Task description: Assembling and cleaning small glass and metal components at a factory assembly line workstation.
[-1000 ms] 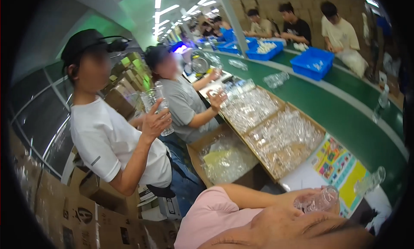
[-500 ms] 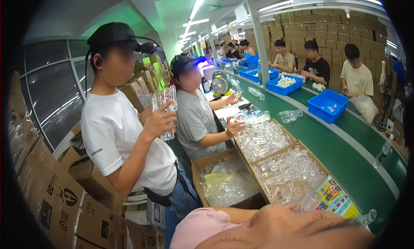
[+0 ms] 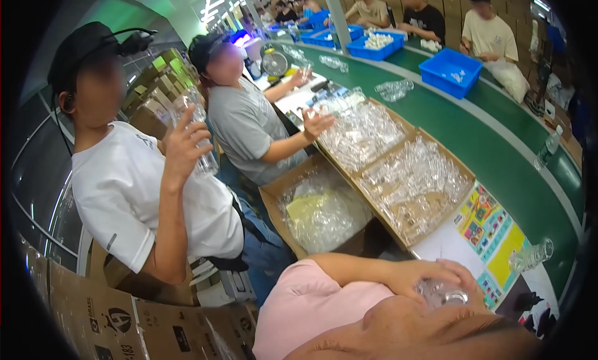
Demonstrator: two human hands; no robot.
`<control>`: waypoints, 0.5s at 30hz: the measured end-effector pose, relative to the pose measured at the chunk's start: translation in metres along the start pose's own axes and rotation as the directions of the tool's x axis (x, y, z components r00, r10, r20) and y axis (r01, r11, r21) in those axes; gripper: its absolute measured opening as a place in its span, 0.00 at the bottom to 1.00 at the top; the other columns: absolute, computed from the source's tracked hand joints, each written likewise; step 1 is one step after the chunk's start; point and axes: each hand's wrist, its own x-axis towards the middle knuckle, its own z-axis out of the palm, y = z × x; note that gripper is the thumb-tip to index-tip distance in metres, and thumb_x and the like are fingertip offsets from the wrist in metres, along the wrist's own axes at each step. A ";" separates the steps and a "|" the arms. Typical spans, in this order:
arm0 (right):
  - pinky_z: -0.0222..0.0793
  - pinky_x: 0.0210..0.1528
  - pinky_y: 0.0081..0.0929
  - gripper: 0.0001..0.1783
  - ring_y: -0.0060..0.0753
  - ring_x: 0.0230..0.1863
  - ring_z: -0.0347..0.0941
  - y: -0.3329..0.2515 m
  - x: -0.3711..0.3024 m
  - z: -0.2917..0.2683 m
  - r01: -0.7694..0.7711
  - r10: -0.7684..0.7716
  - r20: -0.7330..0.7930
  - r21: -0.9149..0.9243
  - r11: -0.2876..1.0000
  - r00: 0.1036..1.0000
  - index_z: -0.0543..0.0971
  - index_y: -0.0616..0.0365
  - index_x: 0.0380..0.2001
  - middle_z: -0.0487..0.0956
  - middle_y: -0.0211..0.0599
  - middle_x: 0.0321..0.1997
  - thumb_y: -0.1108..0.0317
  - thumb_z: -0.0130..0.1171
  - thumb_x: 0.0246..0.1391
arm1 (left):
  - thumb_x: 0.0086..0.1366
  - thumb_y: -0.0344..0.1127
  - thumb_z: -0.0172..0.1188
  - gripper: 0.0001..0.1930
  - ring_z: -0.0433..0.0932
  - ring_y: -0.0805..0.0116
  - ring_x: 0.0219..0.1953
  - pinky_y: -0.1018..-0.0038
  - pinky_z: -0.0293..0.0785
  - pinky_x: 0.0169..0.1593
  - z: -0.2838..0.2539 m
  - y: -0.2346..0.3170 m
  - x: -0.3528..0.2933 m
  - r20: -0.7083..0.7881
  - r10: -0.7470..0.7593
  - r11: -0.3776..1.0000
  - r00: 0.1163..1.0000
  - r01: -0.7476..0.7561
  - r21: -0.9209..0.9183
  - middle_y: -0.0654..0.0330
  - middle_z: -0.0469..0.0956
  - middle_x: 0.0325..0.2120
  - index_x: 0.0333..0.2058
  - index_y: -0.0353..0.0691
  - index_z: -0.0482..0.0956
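Observation:
My left hand (image 3: 412,278), at the end of a pink-sleeved arm, is curled around a clear plastic piece (image 3: 439,291) with a round, ring-like end. Part of that grip is covered from below. Of my right hand nothing can be made out. Just beyond the left hand lies a printed colour sheet (image 3: 489,235) on the white worktop. A clear ribbed plastic bottle (image 3: 531,255) rests at its right side. Past the hand, two shallow cardboard trays (image 3: 458,215) hold many clear plastic parts (image 3: 417,179).
Left, a person in white (image 3: 137,192) raises clear plastic pieces (image 3: 200,142). Beside them, a person in grey (image 3: 246,117) has hands over the worktop. A carton (image 3: 274,198) holds clear bags. Behind runs a green conveyor (image 3: 423,117), with a blue bin (image 3: 450,73) and workers across it.
My view has tilted and shifted, so the trays and people sit differently. My left hand with the clear piece has moved away from the near tray and closer to me.

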 end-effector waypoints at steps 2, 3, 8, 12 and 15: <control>0.53 0.58 0.34 0.37 0.42 0.56 0.60 -0.008 -0.003 0.009 0.049 -0.044 0.048 -0.100 0.994 0.998 0.68 0.67 0.47 0.64 0.51 0.54 0.41 0.29 0.57 | 0.46 0.48 0.66 0.39 0.66 0.55 0.51 0.65 0.61 0.53 -0.011 0.018 -0.001 0.037 -0.004 0.999 0.999 0.002 0.040 0.50 0.65 0.50 0.54 0.39 0.61; 0.53 0.58 0.33 0.37 0.42 0.55 0.60 -0.007 -0.001 0.012 0.080 -0.063 0.087 -0.202 0.976 0.994 0.69 0.67 0.46 0.65 0.51 0.53 0.41 0.28 0.57 | 0.46 0.48 0.66 0.38 0.66 0.55 0.51 0.65 0.61 0.52 -0.022 0.023 0.000 0.069 -0.006 0.998 0.998 0.001 0.062 0.50 0.66 0.50 0.54 0.38 0.61; 0.50 0.59 0.39 0.32 0.51 0.56 0.60 -0.018 0.004 0.040 0.182 -0.153 0.110 -0.338 0.923 0.982 0.68 0.65 0.49 0.67 0.53 0.52 0.47 0.30 0.59 | 0.47 0.49 0.65 0.37 0.67 0.55 0.50 0.66 0.62 0.52 -0.048 0.072 0.001 0.115 -0.051 0.991 0.992 0.036 0.131 0.50 0.67 0.48 0.52 0.36 0.63; 0.53 0.58 0.33 0.37 0.41 0.55 0.61 -0.033 0.031 0.059 0.160 -0.123 0.126 -0.343 0.926 0.984 0.69 0.67 0.46 0.67 0.50 0.51 0.41 0.29 0.57 | 0.48 0.50 0.64 0.35 0.68 0.55 0.49 0.66 0.62 0.51 -0.025 0.081 -0.018 0.049 -0.108 0.994 0.993 0.109 -0.027 0.50 0.68 0.47 0.51 0.34 0.64; 0.53 0.58 0.33 0.37 0.41 0.55 0.60 -0.012 0.050 0.057 0.049 -0.050 0.000 -0.251 0.967 0.999 0.69 0.67 0.46 0.68 0.50 0.51 0.41 0.30 0.57 | 0.47 0.50 0.65 0.36 0.68 0.57 0.49 0.67 0.62 0.51 -0.034 0.055 -0.036 -0.070 0.228 0.967 0.971 -0.217 0.137 0.50 0.68 0.47 0.51 0.34 0.64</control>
